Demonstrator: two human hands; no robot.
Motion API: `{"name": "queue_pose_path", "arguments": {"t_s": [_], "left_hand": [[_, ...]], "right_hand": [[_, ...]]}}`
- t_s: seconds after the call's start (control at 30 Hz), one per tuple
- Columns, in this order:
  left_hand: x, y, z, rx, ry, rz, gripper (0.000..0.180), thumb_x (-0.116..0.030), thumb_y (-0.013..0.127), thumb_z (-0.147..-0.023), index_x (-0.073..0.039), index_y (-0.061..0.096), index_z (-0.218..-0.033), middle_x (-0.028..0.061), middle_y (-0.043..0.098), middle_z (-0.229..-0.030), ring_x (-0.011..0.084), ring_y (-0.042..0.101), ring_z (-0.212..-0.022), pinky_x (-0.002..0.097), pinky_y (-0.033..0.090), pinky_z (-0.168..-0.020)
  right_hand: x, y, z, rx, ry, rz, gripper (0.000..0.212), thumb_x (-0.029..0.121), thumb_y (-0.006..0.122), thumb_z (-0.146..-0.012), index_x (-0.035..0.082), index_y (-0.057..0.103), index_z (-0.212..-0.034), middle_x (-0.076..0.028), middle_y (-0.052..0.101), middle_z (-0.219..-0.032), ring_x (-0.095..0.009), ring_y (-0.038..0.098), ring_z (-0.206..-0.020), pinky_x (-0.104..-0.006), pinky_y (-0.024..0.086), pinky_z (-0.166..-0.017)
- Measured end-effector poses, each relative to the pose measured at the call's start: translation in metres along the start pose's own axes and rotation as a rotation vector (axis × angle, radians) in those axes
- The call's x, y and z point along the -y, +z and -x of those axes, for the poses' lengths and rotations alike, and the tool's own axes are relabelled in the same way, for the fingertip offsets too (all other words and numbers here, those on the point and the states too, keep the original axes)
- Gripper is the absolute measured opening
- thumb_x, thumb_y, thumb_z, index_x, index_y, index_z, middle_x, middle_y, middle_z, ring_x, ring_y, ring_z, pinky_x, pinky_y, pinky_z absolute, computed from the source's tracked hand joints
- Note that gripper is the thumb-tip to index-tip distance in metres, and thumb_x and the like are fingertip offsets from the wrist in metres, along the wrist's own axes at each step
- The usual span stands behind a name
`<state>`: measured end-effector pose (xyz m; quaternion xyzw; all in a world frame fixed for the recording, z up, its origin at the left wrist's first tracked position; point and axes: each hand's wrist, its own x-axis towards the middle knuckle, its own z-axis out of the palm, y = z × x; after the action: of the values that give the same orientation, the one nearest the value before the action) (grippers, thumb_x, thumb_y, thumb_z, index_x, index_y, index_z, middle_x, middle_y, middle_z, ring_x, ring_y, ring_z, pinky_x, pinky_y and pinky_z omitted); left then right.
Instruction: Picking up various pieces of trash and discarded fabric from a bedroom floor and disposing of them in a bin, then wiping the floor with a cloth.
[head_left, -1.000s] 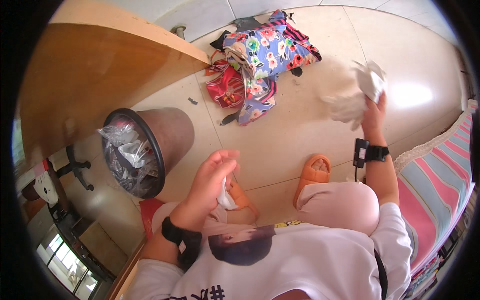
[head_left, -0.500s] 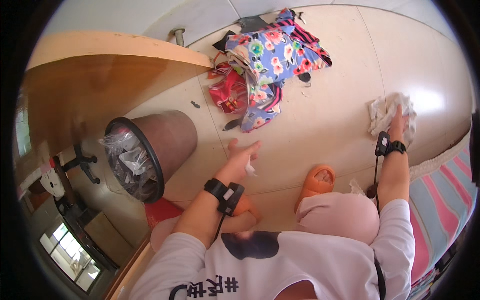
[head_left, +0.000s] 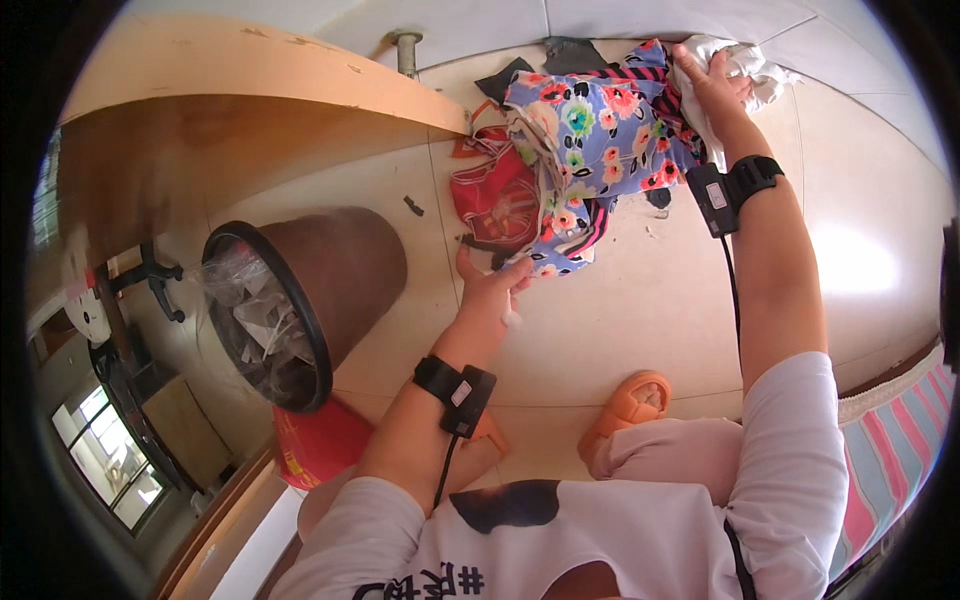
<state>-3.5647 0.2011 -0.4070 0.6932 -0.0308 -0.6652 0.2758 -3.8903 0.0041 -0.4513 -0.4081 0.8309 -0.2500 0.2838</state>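
A heap of cloth lies on the floor, topped by a blue flowered cloth with pink-and-black striped parts. A red cloth sticks out at its left. My right hand is on a crumpled white cloth against the heap's far right end, fingers partly sunk in the fabric. At the heap's near edge is my left hand, thumb and forefinger spread around the cloth corner. A small white scrap shows at its curled lower fingers. Whether the left fingertips touch the flowered cloth is hard to tell.
A brown bin with a black rim and a plastic liner lies tipped on its side at left, full of crumpled waste. Above it juts a wooden panel. A dark scrap lies between bin and heap. Striped bedding hangs at right.
My right hand has swept the white cloth from the right side of the floor far over to the heap. The left hand has come up to the heap's near edge, keeping the white scrap.
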Motion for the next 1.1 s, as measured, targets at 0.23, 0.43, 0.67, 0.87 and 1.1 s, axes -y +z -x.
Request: {"name": "queue_pose_path", "arguments": {"t_s": [0.23, 0.43, 0.67, 0.87, 1.1], "left_hand": [[-0.012, 0.014, -0.006, 0.059, 0.175, -0.041, 0.104, -0.025, 0.079, -0.068, -0.032, 0.003, -0.139, 0.0016, 0.048, -0.114, 0.0157, 0.048, -0.083, 0.0324, 0.039, -0.06], [-0.029, 0.014, -0.037, -0.095, 0.262, -0.118, 0.088, -0.019, 0.075, -0.072, -0.008, 0.018, -0.138, 0.0137, 0.042, -0.129, 0.0246, 0.049, -0.109, 0.0367, 0.046, -0.08], [-0.075, -0.036, -0.112, -0.337, 0.649, -0.67, 0.043, -0.022, 0.07, -0.077, 0.0, 0.053, -0.11, 0.0082, 0.065, -0.088, 0.0201, 0.062, -0.073, 0.0308, 0.049, -0.067], [-0.135, 0.033, -0.055, -0.118, 0.668, -0.037, 0.017, -0.011, 0.058, -0.086, -0.002, 0.054, -0.099, 0.0027, 0.059, -0.079, 0.0084, 0.053, -0.061, 0.0237, 0.044, -0.054], [-0.186, 0.057, 0.07, 0.186, 0.82, -0.1, 0.014, -0.019, 0.053, -0.091, -0.007, 0.056, -0.098, -0.0039, 0.055, -0.073, 0.0011, 0.038, -0.05, 0.0168, 0.03, -0.043]], "right_hand": [[0.022, 0.017, 0.04, 0.073, -0.179, 0.539, 0.086, 0.053, 0.071, -0.065, 0.021, 0.033, -0.136, -0.029, 0.014, -0.143, -0.039, 0.009, -0.136, -0.0642, 0.021, -0.096], [0.01, 0.023, 0.047, 0.232, -0.363, 0.538, 0.063, 0.029, 0.067, -0.073, 0.022, 0.042, -0.13, -0.018, 0.027, -0.143, -0.032, 0.027, -0.132, -0.0586, 0.027, -0.097], [0.05, 0.017, 0.048, 0.182, -0.369, 0.672, 0.065, 0.03, 0.066, -0.075, 0.017, 0.038, -0.132, -0.02, 0.023, -0.142, -0.035, 0.022, -0.133, -0.06, 0.026, -0.095], [0.067, -0.001, 0.066, 0.129, -0.8, 0.144, 0.051, 0.02, 0.068, -0.072, 0.017, 0.051, -0.119, -0.01, 0.046, -0.127, -0.029, 0.043, -0.118, -0.0468, 0.032, -0.094], [0.132, -0.001, 0.141, 0.169, -0.961, 0.058, 0.052, 0.026, 0.069, -0.071, 0.016, 0.051, -0.119, -0.007, 0.056, -0.113, -0.026, 0.05, -0.108, -0.0447, 0.035, -0.087]]}}
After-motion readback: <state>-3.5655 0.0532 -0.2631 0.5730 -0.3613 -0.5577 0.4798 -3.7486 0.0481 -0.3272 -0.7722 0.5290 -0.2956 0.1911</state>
